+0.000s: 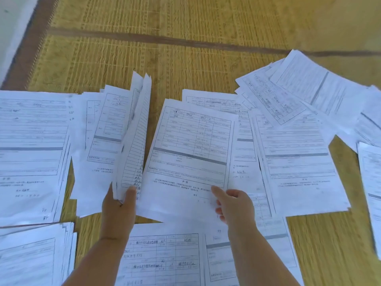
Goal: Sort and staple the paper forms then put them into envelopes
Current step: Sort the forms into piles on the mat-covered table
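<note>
Woven straw mat (185,65), yellow with dark brown seams, covers the floor, and white printed forms lie spread across it in loose piles. At the centre the left hand (118,209) holds a sheaf (134,137) of forms by its near edge, thumb on the front and fingers behind, so its grip is closed on the paper. That sheaf stands nearly on edge, its far corners pointing up and away, and ruled table lines show on its inner face. Just right of it the right hand (235,205) pinches the near right corner of a single form (191,149), thumb lying on top and fingers curled beneath; this grip is narrow and holds the sheet. That form is tilted, with a table grid on its far half and a grey bar across the middle.

Under and beside the sheaf a pile (97,141) lies flat on the mat. Far left, a big stack (33,153) reaches the frame edge, and another stack (35,256) sits at the near left corner. Right of the held form, more sheets (296,162) overlap, and beyond them a fanned heap (299,89) lies skewed at the far right. Near the person, between the forearms, a form with handwriting (162,256) lies flat. One sheet (371,193) is cut by the right edge.
</note>
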{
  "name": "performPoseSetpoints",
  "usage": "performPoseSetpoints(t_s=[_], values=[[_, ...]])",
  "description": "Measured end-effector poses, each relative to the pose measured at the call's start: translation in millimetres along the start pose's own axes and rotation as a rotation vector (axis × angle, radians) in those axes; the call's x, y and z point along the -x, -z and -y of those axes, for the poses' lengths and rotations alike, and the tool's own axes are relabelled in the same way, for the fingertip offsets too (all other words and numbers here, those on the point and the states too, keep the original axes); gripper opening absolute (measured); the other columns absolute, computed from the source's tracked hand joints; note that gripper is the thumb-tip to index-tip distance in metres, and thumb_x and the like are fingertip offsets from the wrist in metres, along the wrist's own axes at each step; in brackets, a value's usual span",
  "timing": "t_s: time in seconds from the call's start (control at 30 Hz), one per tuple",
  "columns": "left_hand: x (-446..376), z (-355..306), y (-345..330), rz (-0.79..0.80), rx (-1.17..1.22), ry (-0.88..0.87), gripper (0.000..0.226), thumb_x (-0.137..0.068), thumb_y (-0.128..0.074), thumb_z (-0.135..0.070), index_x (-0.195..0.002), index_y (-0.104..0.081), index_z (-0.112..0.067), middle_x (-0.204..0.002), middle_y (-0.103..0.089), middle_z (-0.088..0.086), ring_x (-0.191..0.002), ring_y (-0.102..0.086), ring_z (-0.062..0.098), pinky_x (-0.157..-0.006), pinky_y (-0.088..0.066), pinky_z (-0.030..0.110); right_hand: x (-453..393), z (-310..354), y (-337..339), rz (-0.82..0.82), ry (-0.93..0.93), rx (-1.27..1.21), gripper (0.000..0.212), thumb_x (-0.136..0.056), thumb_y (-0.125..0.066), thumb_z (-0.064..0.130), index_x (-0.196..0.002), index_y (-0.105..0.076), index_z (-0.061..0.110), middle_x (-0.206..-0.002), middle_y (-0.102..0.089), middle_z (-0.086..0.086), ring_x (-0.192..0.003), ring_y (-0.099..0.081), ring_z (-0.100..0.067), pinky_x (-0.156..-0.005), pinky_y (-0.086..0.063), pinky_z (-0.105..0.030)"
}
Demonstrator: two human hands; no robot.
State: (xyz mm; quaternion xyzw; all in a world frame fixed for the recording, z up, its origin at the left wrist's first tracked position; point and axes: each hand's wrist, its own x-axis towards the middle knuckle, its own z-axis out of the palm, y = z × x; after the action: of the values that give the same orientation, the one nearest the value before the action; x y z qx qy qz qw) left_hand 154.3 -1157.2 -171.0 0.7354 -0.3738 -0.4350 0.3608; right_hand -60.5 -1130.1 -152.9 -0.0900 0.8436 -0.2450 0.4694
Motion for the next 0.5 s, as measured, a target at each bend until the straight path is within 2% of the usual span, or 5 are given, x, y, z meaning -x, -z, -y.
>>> performPoseSetpoints(t_s=[0.13, 0.27, 0.33, 0.4, 0.5], values=[[1.4, 6.6, -0.6, -0.061, 0.027, 0.018, 0.009, -0.094, -0.055, -0.012, -0.101, -0.055, -0.018, -0.078, -0.061, 0.003, -0.066, -0.055, 0.021, -0.056, -0.042, 0.026, 7.5, -0.4, -6.4, -0.104, 0.014, 0.01, 0.018, -0.081, -0.07, 0.029, -0.092, -0.063, 0.016, -0.075, -0.06, 0.007, -0.056, -0.053, -0.011, -0.055, -0.041, -0.026], [-1.6, 8.4, -1.0, -0.038, 0.087, 0.071, 0.011, -0.094, -0.055, -0.009, -0.103, -0.056, -0.017, -0.08, -0.061, 0.004, -0.068, -0.055, 0.021, -0.057, -0.044, 0.027, 13.2, 2.0, -10.4, -0.15, -0.004, -0.13, 0.035, -0.081, -0.073, 0.028, -0.106, -0.049, 0.018, -0.097, -0.057, 0.005, -0.075, -0.053, -0.008, -0.066, -0.041, -0.029], [-2.4, 6.0, -0.2, -0.017, 0.13, 0.085, 0.015, -0.094, -0.055, -0.007, -0.106, -0.057, -0.016, -0.083, -0.063, 0.001, -0.073, -0.057, 0.016, -0.059, -0.045, 0.026, 13.8, 3.3, -8.1, -0.094, -0.037, -0.177, 0.039, -0.08, -0.074, 0.032, -0.106, -0.048, 0.018, -0.096, -0.059, 0.002, -0.076, -0.053, -0.007, -0.072, -0.041, -0.031], [-3.3, 6.6, 1.2, -0.012, 0.143, 0.099, 0.017, -0.094, -0.055, -0.006, -0.108, -0.057, -0.016, -0.084, -0.063, 0.001, -0.074, -0.058, 0.017, -0.06, -0.045, 0.025, 14.9, 6.3, -5.3, 0.027, -0.068, -0.143, 0.033, -0.08, -0.074, 0.033, -0.095, -0.06, 0.007, -0.089, -0.067, -0.007, -0.074, -0.059, -0.014, -0.069, -0.046, -0.03], [-1.2, 8.9, 2.1, -0.034, 0.118, 0.098, 0.017, -0.094, -0.055, -0.009, -0.11, -0.057, -0.014, -0.084, -0.062, 0.005, -0.07, -0.055, 0.022, -0.051, -0.045, 0.022, 17.1, 9.1, -2.3, 0.102, 0.081, 0.027, 0.004, -0.084, -0.066, 0.015, -0.081, -0.067, 0.018, -0.077, -0.07, 0.003, -0.073, -0.064, -0.019, -0.065, -0.053, -0.032]])
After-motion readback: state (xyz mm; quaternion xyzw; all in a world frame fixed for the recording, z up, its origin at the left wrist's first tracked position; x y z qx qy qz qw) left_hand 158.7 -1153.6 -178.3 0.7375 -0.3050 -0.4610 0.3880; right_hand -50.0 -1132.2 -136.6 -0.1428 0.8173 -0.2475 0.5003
